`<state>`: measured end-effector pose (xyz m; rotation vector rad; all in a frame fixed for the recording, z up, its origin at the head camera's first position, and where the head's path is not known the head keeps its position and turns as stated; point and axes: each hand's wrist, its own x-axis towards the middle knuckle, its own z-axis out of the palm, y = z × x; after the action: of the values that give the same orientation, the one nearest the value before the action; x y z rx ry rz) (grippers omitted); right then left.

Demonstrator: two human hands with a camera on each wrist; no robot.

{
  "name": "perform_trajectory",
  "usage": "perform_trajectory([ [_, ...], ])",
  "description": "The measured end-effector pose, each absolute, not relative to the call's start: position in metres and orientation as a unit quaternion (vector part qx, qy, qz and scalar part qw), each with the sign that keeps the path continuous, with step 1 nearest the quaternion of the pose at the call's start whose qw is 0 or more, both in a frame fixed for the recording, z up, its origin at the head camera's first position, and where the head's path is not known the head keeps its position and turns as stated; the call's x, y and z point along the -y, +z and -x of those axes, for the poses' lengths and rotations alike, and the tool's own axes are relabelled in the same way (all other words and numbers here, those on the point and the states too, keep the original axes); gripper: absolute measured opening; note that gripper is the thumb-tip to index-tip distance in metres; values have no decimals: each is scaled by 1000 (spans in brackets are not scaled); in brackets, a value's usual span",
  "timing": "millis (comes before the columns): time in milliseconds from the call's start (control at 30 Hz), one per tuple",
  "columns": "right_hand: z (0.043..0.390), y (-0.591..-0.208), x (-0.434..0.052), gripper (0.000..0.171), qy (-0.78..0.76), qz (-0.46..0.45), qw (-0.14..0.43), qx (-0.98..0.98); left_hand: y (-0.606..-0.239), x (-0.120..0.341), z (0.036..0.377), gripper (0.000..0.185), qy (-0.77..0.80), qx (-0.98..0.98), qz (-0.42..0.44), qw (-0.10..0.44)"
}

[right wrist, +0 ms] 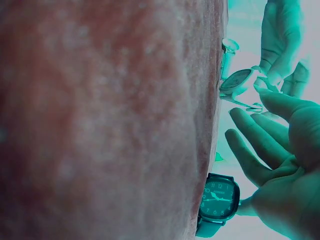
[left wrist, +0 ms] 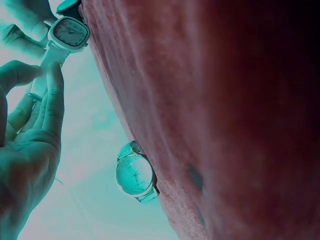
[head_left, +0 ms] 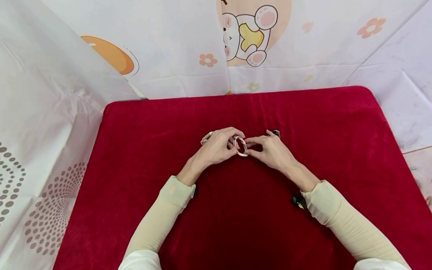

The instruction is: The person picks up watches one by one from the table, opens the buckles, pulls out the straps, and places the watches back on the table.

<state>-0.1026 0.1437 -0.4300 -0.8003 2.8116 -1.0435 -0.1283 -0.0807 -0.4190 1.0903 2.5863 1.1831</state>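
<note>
Pinched between both hands, just above the middle of the red velvet-covered surface (head_left: pixel 135 180): a pale, square-faced wristwatch with a white strap (head_left: pixel 240 145). Left hand (head_left: pixel 216 148) curled about one strap end, fingers (left wrist: pixel 52 95) pressed along the band; right hand (head_left: pixel 271 152) pinching the other end, thumb and forefinger closed on it, remaining fingers (right wrist: pixel 260 150) loosely spread.

Risk of a slip: thin strap, held only at the fingertips, so a twist or a loosened pinch could drop the watch onto the cloth face first. Risk too of a knock: a round, light-strapped watch (left wrist: pixel 135 174) lying just beyond the left fingers, and a dark square-faced watch (right wrist: pixel 218 199) just behind the right fingers, both close enough to be swept aside by a careless wrist. Possible snagging of a buckle in the velvet pile.

Around: soft, wrinkled red cloth over the whole top, rounded corners. Beyond the fingers, white sheeting printed with a cartoon bear (head_left: pixel 248 35), small flowers and an orange shape; to the left, a dotted pattern. Cream sleeves (head_left: pixel 341 213) on both forearms.
</note>
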Motion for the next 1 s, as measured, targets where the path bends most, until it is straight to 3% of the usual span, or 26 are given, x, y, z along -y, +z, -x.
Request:
perform_trajectory([
  [500,102,-429,-146,21,-370,240,-4,-897,-417,80,125,30,448,-816,-360,58],
  [1000,103,-430,-147,19,-423,223,-17,-878,-414,87,124,30,503,-810,-294,68],
])
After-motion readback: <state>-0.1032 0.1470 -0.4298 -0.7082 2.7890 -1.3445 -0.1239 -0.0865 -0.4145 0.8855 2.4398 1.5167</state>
